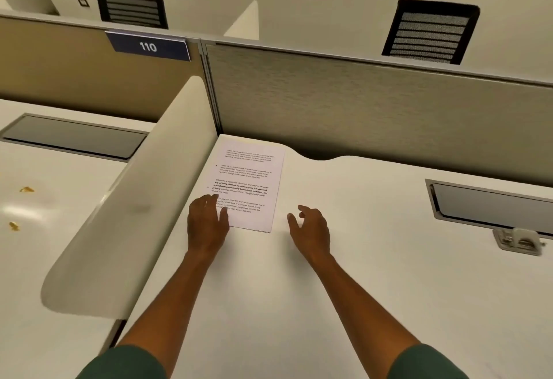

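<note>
Reaching for the printed sheet [250,181] on the desk [344,289], with left grip [206,223] flat on its near corner, right grip [311,229] loose, empty, beside. Next, probably: pinch an edge, lift.

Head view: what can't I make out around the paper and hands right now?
Printed paper: text too small to read; near-left corner hidden under the left hand.
One sheet or a stack: edge too thin to tell.
Right hand: palm faces down, so contact with the desk is unclear.
White clip-like object at the right edge: blurred.
</note>
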Available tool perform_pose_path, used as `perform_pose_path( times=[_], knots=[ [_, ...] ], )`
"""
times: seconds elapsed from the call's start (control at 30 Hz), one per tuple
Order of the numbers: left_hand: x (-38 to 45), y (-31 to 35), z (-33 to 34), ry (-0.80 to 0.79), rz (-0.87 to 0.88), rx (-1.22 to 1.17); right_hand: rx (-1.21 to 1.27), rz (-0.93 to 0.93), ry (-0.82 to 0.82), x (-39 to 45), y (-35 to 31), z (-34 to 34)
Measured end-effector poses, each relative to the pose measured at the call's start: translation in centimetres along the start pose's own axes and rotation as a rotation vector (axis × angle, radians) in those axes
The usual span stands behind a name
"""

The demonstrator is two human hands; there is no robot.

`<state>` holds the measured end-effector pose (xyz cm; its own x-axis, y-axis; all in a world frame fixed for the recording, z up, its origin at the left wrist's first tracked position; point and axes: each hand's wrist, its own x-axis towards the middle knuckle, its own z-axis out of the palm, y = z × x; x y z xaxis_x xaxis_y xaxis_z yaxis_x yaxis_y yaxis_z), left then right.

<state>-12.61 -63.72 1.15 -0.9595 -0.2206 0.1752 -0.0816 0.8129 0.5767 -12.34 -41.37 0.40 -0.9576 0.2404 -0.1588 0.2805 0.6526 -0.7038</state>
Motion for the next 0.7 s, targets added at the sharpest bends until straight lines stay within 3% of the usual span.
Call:
perform_pose_path(
  times=[0.3, 0.7],
  knots=[
    [-5.5, 7.5, 0.8, -0.106, 0.236, 0.1, -0.324, -0.223, 0.16, -4.4, 4.1, -6.8],
    [-13.4, 14.8, 4.0, -0.291, 0.456, 0.153, -0.55, -0.121, 0.261, -10.3, 11.5, -15.3]
  ],
)
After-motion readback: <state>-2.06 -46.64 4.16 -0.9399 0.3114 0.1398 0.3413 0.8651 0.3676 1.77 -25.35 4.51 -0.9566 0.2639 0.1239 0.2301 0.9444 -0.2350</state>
